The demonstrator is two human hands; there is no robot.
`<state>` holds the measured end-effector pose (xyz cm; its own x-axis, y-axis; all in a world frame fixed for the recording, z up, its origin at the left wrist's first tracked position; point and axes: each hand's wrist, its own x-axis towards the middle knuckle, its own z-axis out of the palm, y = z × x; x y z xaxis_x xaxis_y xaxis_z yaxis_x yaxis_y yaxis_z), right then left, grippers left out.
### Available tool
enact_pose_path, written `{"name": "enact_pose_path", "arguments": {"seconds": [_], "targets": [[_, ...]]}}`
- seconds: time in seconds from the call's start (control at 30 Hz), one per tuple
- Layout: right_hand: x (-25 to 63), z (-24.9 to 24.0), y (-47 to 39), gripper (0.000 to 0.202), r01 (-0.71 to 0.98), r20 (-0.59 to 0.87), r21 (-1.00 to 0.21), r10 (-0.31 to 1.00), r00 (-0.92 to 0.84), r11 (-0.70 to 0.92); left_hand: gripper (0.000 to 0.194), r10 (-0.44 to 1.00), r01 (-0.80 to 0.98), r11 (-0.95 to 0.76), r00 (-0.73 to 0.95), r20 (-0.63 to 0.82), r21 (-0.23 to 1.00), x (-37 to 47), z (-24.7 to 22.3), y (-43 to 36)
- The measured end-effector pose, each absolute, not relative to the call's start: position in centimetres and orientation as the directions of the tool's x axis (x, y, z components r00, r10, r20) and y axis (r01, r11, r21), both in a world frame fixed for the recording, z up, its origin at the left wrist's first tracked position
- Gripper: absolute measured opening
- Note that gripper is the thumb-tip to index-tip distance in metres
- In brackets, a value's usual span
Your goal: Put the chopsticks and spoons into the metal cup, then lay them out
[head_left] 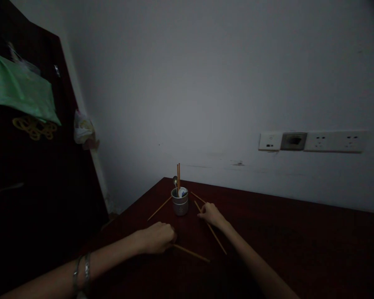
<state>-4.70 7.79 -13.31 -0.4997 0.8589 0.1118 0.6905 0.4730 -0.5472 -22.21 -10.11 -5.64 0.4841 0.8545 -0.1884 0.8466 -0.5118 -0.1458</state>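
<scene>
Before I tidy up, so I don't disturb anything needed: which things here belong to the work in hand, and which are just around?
Likely in the work:
- chopstick at the left hand
- chopstick at the right hand
- gray cup holding upright chopsticks
- chopstick left of it

Just around:
- green cloth
- yellow loops
- plastic bag
- wall sockets

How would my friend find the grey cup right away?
Find the dark red table against the pale wall. Near its far corner, beyond the left hand, stands the grey cup. Unlike the thin wooden sticks around it, it is round, with a spoon poking out.
</scene>
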Motion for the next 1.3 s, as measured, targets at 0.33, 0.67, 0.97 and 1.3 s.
{"name": "enact_pose_path", "arguments": {"seconds": [0.33, 0.67, 0.97, 1.3], "targets": [[-6.9, -15.2, 8.1, 0.024, 0.767, 0.15, -0.442, 0.881, -0.448, 0.465, 0.01, 0.773, 0.696, -0.606, 0.629, -0.081, -0.385, -24.2, -8.4, -10.4], [-7.5, -15.7, 9.0, 0.035, 0.72, 0.136, -0.529, 0.882, -0.451, 0.45, 0.01, 0.817, 0.728, -0.553, 0.57, -0.091, -0.405, -25.7, -9.6, -10.1], [-5.9, -15.5, 8.3, 0.031, 0.512, 0.017, -0.805, 0.875, -0.483, 0.298, 0.012, 0.8, 0.723, -0.581, 0.591, -0.101, -0.373, -25.7, -9.0, -9.7], [-5.3, -17.5, 7.9, 0.029, 0.323, 0.293, -0.822, 0.834, -0.468, 0.47, 0.029, 0.826, 0.975, -0.16, 0.218, 0.52, -0.156, -25.8, 2.6, -2.3]]}}
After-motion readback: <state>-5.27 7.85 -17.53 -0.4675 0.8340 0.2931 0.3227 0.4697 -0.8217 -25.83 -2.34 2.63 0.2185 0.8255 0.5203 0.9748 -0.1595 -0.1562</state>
